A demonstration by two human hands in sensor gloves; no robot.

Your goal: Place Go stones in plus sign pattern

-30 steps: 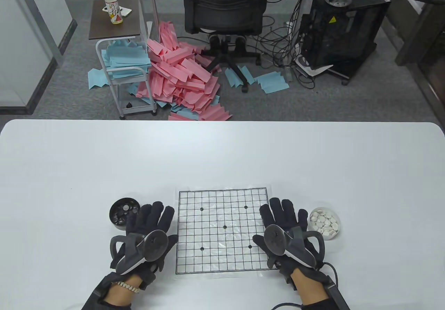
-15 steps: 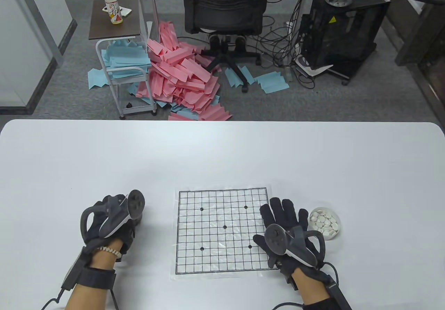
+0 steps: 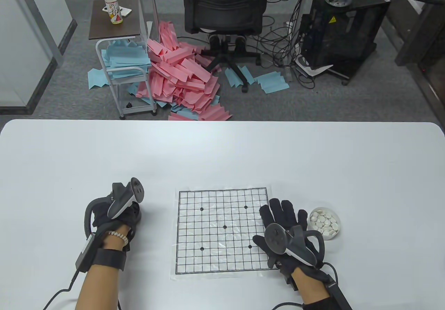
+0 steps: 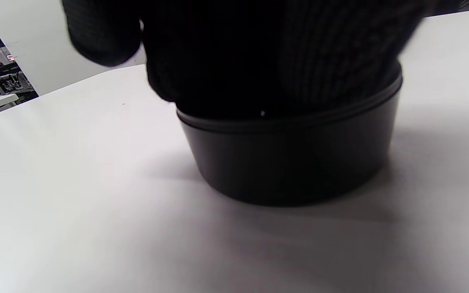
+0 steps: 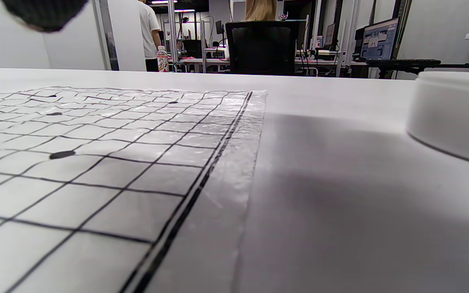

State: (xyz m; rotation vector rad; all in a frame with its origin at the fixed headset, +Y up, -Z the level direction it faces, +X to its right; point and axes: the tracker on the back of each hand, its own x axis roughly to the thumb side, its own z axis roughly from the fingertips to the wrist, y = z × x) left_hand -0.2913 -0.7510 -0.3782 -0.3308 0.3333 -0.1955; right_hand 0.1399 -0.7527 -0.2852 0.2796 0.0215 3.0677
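Observation:
The paper Go board (image 3: 222,231) lies flat on the white table with no stones on it. My left hand (image 3: 120,216) is bent down over the black bowl (image 4: 291,162). Its fingers (image 4: 259,61) reach inside past the rim, so what they touch is hidden. The hand covers most of that bowl in the table view. My right hand (image 3: 283,221) rests flat with fingers spread on the board's right edge, holding nothing. The white bowl (image 3: 325,223) of white stones stands just right of it and also shows in the right wrist view (image 5: 454,114).
The white table (image 3: 222,157) stretches far behind the board. Cables trail from both wrists toward the near edge. Beyond the table are an office chair (image 3: 222,7), a cart and a pile of pink and blue paper on the floor.
My left hand has moved left from beside the board to the black bowl and tipped down so its fingers go into it. My right hand has not moved.

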